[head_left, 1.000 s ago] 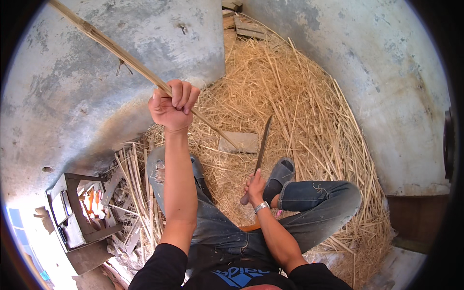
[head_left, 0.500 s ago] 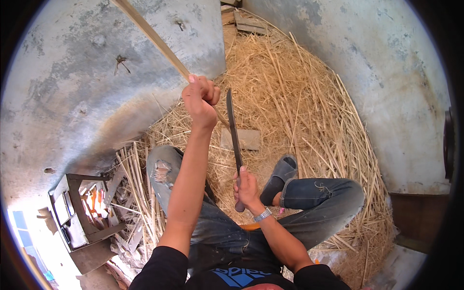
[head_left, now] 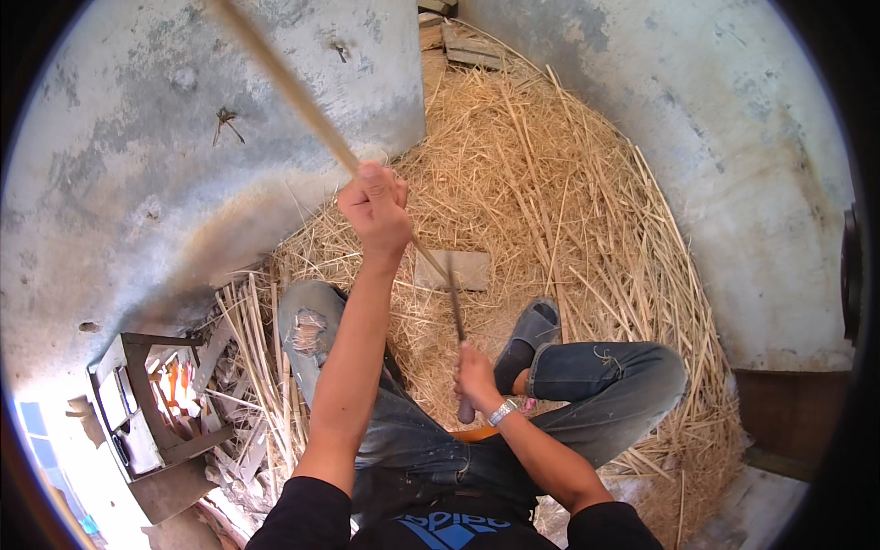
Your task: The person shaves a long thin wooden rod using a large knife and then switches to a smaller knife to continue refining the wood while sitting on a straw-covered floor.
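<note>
Pole (head_left: 291, 90), pale and slender, runs aslant from the far left down toward a flat block (head_left: 463, 268) set amid the straw and strips (head_left: 495, 156). Left hand (head_left: 376, 215) clenched round its lower stretch, thumb uppermost; this grip probably steadies the length and fixes its slant. Lower end reaches the block in view; whether it bears on it or stops just above cannot be told. Block lies ahead of the lap, presumably as a firm rest on loose litter. Right hand (head_left: 477, 378) wrapped about the handle (head_left: 467, 412) of a long dark blade (head_left: 456, 307), butt toward the lap, tip pointing away, beside the pole's lower end. Blade seen nearly edge-on; contact with the pole unclear. Handle kept low and near the body, likely for control. Knees in worn jeans (head_left: 623, 376) spread apart, right foot in a dark slipper (head_left: 535, 323) to the right of the blade; the stance seems to give both arms room. Longer sticks (head_left: 261, 353) lie at left, beside a wooden frame (head_left: 147, 394).
</note>
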The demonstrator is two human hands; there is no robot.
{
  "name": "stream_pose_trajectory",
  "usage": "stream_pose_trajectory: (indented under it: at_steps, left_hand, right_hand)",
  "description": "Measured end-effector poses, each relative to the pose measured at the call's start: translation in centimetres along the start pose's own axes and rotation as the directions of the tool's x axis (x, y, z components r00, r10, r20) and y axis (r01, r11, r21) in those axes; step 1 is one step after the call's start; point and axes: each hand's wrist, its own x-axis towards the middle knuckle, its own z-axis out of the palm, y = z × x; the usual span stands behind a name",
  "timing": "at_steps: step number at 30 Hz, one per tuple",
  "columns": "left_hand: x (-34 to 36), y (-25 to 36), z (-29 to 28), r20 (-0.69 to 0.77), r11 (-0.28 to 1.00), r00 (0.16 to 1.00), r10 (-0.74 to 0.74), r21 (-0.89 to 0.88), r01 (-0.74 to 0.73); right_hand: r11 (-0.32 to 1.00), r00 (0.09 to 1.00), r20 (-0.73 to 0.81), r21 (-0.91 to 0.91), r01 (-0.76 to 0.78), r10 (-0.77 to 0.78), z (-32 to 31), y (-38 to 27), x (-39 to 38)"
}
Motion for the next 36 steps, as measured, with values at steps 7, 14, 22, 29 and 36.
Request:
stream_pose_trajectory:
  at_steps: [7, 14, 22, 29, 36]
  left_hand:
    - [0.2, -0.1, 0.7, -0.036, 0.99, 0.997, -0.072, -0.12, 0.067]
    - [-0.3, 0.6, 0.3, -0.094, 0.997, 0.993, -0.072, -0.033, 0.069]
    - [-0.7, 0.9, 0.6, -0.084, 0.982, 0.987, -0.135, -0.147, 0.122]
    - [-0.6, 0.7, -0.1, -0.05, 0.99, 0.995, -0.086, -0.115, 0.08]
    - [-0.5, 1.1, 0.2, -0.089, 0.984, 0.987, -0.135, -0.131, 0.123]
  right_hand:
    - [0.987, 0.985, 0.091, 0.078, 0.139, -0.146, 1.5, -8.8, -0.5]
    - [0.82, 0.82, -0.13, -0.241, 0.518, -0.557, 6.6, -2.6, 2.8]
    - [0.989, 0.99, -0.029, 0.064, -0.136, 0.139, 4.7, 2.2, 4.0]
    - [0.883, 0.883, -0.036, -0.068, 0.465, -0.468, 6.1, -12.3, -0.6]
    - [0.997, 0.998, 0.016, 0.041, -0.064, 0.063, 3.3, -1.4, 2.9]
